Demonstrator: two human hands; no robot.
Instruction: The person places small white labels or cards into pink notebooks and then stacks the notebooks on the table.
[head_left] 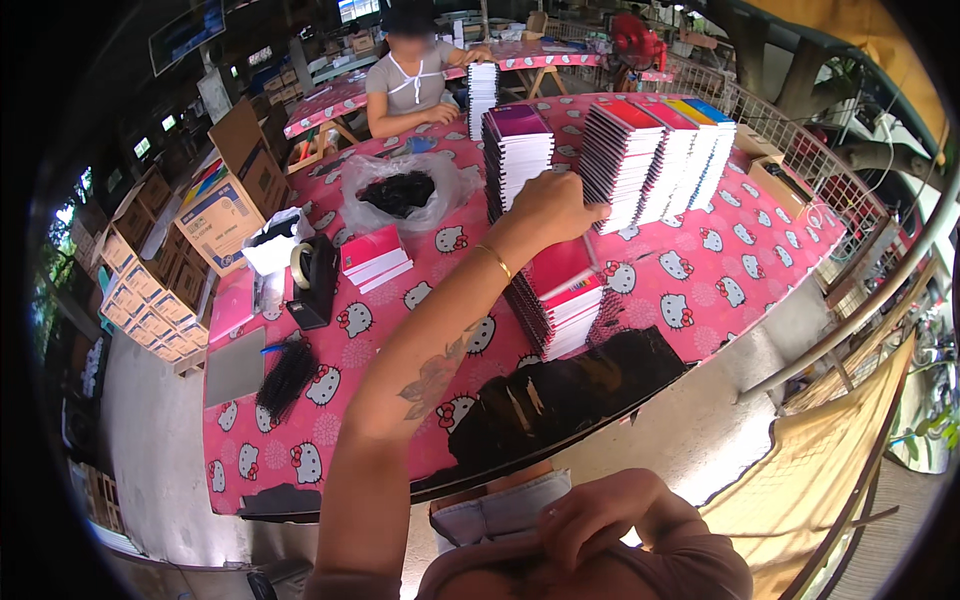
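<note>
My left hand (552, 212) reaches over the table with its fingers curled down. It grips the far edge of a red spiral notebook (562, 266) at the top of a short stack, and the fingertips are hidden behind the hand. White page edges of the stack (570, 325) face me, with dark spiral binding along the left side. Close to my chest, my right hand (595, 515) is curled at the neckline of my brownish shirt (690, 570), fingers bent over the cloth. Behind my left hand rises a tall stack of purple-covered notebooks (518, 150).
Tall notebook stacks (625, 160) in red, pink, yellow and blue stand at right. On the left are a tape dispenser (314, 280), pink-red pads (375, 255), black spiral coils (287, 380), a plastic bag (400, 192) and cartons (235, 215). Across the table, a person (410, 85) touches another stack.
</note>
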